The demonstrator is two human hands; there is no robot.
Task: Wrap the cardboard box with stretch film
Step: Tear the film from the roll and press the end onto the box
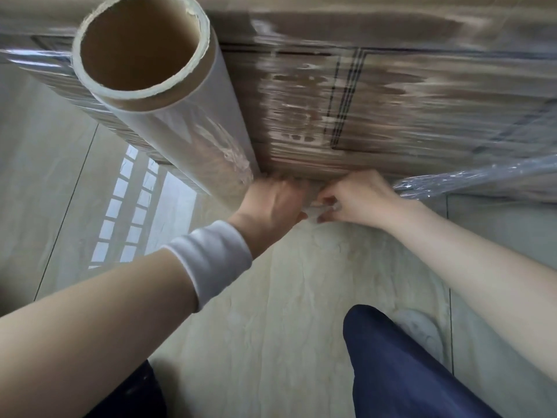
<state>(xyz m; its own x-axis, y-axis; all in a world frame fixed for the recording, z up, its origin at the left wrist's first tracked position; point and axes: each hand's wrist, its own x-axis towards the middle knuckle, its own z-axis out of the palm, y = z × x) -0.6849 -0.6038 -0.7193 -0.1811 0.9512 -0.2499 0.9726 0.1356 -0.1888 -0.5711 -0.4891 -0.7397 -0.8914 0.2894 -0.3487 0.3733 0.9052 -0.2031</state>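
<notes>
A large cardboard box [422, 95] fills the top of the head view, its side covered in shiny, wrinkled stretch film. The film roll [180, 116] stands on end on the floor against the box's left part, its brown cardboard core open toward me. My left hand [271, 203], with a white wristband behind it, reaches to the foot of the roll at the box's bottom edge. My right hand [352, 197] is right beside it and pinches a strip of film. A bunched rope of film [470, 179] runs from that hand off to the right.
The floor is pale glossy tile [286, 312] with a bright window reflection [132, 206] at the left. My dark blue trouser leg [401, 369] and a light shoe [419, 327] are at the bottom right. A dark object sits at the bottom left.
</notes>
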